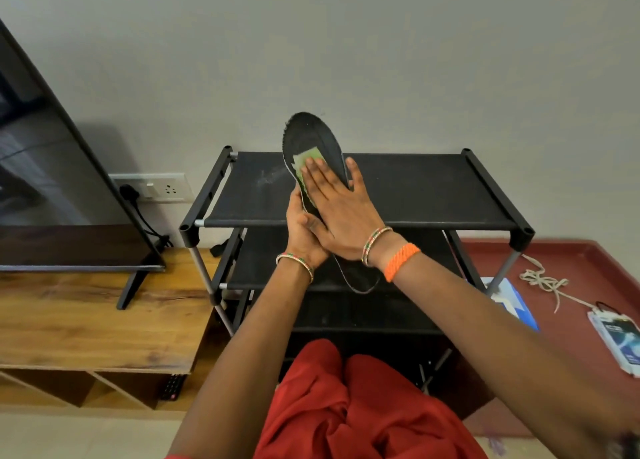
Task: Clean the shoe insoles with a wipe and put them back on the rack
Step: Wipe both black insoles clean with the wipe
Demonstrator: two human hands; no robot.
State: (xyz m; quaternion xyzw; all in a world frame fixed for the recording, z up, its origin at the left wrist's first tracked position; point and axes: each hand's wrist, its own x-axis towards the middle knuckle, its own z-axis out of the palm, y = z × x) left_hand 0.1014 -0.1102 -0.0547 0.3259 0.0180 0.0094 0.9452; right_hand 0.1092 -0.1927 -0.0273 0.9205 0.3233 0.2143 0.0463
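A black shoe insole (310, 133) is held upright and tilted above the black shoe rack (415, 195). My left hand (299, 232) grips the insole from its left edge near the middle. My right hand (337, 202) lies flat across the insole's face and presses a green wipe (304, 162) against it. Only the wipe's upper left part shows beyond my fingers. The heel end of the insole (360, 278) hangs below my right wrist, in front of the rack's second shelf.
A wooden TV unit (86, 320) with a tilted television (52, 181) stands left of the rack. A wall socket (156, 188) with a plugged cable sits behind. On the red surface (571, 268) at right lie a blue packet (512, 303), a cord (543, 282) and a wipe pack (620, 341).
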